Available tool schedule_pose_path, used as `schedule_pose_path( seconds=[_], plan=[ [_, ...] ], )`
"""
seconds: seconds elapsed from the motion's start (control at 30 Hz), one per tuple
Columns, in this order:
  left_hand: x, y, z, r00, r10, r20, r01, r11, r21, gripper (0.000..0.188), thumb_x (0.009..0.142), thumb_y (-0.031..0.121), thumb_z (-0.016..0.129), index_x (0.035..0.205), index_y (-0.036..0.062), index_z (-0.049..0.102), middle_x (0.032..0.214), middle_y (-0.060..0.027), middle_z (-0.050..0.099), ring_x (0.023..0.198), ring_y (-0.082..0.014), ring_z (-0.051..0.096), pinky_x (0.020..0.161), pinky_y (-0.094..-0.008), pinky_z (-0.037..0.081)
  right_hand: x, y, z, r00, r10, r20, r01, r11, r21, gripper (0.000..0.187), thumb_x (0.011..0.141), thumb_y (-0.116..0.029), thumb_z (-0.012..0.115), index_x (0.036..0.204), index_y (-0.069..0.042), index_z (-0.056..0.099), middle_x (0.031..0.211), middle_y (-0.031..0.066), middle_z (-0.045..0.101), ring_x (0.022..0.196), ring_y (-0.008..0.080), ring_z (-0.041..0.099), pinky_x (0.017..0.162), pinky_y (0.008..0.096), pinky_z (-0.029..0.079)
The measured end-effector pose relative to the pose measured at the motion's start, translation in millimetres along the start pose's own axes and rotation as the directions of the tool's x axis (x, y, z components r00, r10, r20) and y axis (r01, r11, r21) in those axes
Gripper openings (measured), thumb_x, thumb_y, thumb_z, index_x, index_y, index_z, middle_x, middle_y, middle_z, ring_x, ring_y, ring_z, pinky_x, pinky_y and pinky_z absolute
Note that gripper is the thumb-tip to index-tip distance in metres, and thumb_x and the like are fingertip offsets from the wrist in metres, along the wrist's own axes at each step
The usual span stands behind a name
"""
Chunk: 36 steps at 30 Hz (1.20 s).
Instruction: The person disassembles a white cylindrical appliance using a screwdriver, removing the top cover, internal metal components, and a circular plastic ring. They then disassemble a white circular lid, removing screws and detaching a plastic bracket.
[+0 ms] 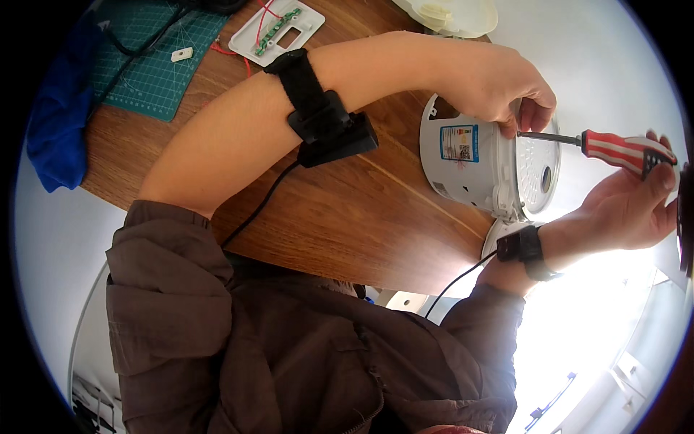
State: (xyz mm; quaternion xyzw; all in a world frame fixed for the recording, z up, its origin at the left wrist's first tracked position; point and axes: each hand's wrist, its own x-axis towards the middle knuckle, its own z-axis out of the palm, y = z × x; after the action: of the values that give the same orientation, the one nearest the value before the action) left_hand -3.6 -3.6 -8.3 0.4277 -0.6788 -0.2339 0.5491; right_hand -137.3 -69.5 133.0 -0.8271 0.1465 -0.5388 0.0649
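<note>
A white, rounded appliance housing (463, 163), which looks like a rice cooker body, lies on its side at the table's right edge. Its vented base (536, 170) faces right. My left hand (506, 90) reaches over from above, fingers curled and closed at the rim of the base. Thumb and fingertips meet close to the screwdriver's tip; whatever they pinch is hidden. On the right, my right hand (640, 192) grips the red, white and blue handle of a screwdriver (614, 148). The metal shaft points left, its tip at the edge of the base.
A white panel with a green circuit board (278, 32) and red wires lies at the far side of the wooden table (340, 224). Left of it are a green cutting mat (144, 79), a small white part (182, 54) and blue cloth (58, 137). Black cables run from both wrist devices.
</note>
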Motion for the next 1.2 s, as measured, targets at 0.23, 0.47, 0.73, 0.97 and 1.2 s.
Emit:
schedule_pose_path(
  seconds=[0.23, 0.47, 0.73, 0.97, 1.2],
  plan=[
    [1, -3, 0, 1.0, -0.005, -0.004, 0.005, 1.0, -0.009, 0.019, 0.087, 0.001, 0.073, 0.105, 0.0014, 0.068, 0.1, -0.0102, 0.074, 0.096, -0.0243, 0.07, 0.091, -0.0365, 0.055, 4, 32, -13, 1.0, 0.006, 0.008, -0.009, 0.92, 0.392, 0.045, 0.106, -0.036, 0.054, 0.133, 0.0, 0.055, 0.123, 0.0258, 0.068, 0.111, 0.0383, 0.071, 0.093, 0.0492, 0.062],
    [2, -5, 2, 0.999, 0.033, -0.009, -0.033, 0.999, -0.004, 0.019, 0.086, 0.001, 0.074, 0.104, 0.0011, 0.068, 0.099, -0.0106, 0.073, 0.095, -0.0245, 0.07, 0.091, -0.0366, 0.056, 2, 16, -15, 0.988, 0.114, 0.101, -0.15, 0.846, 0.512, 0.042, 0.102, -0.013, 0.033, 0.131, 0.003, 0.059, 0.13, 0.0339, 0.063, 0.122, 0.0475, 0.064, 0.109, 0.0599, 0.051],
    [0, 0, -5, 0.999, 0.02, 0.05, -0.019, 1.0, -0.022, 0.02, 0.091, -0.001, 0.067, 0.111, 0.0005, 0.068, 0.106, -0.0109, 0.075, 0.095, -0.0205, 0.075, 0.085, -0.0364, 0.056, -1, -1, -19, 0.987, 0.021, 0.156, -0.046, 0.986, 0.159, 0.057, 0.11, -0.033, 0.04, 0.155, 0.002, 0.031, 0.125, 0.0178, 0.062, 0.103, 0.0246, 0.069, 0.085, 0.0377, 0.063],
    [3, -6, 0, 1.0, 0.022, 0.023, -0.022, 0.999, 0.044, 0.02, 0.09, -0.001, 0.068, 0.11, 0.0018, 0.069, 0.106, -0.0099, 0.075, 0.096, -0.0207, 0.075, 0.086, -0.0363, 0.056, 1, 17, -18, 0.997, 0.017, 0.072, -0.033, 0.975, 0.221, 0.038, 0.106, -0.025, 0.049, 0.135, 0.0, 0.054, 0.128, 0.0268, 0.066, 0.116, 0.0398, 0.069, 0.096, 0.0496, 0.06],
    [2, -1, -2, 0.999, 0.036, 0.02, -0.037, 0.995, 0.09, 0.02, 0.09, 0.003, 0.071, 0.109, 0.0037, 0.07, 0.106, -0.0079, 0.075, 0.098, -0.0211, 0.074, 0.086, -0.0372, 0.055, 6, 31, -23, 0.994, 0.031, 0.105, -0.078, 0.877, 0.474, 0.039, 0.106, -0.02, 0.041, 0.138, 0.0, 0.051, 0.129, 0.0284, 0.065, 0.121, 0.0402, 0.066, 0.099, 0.0478, 0.059]
  ],
)
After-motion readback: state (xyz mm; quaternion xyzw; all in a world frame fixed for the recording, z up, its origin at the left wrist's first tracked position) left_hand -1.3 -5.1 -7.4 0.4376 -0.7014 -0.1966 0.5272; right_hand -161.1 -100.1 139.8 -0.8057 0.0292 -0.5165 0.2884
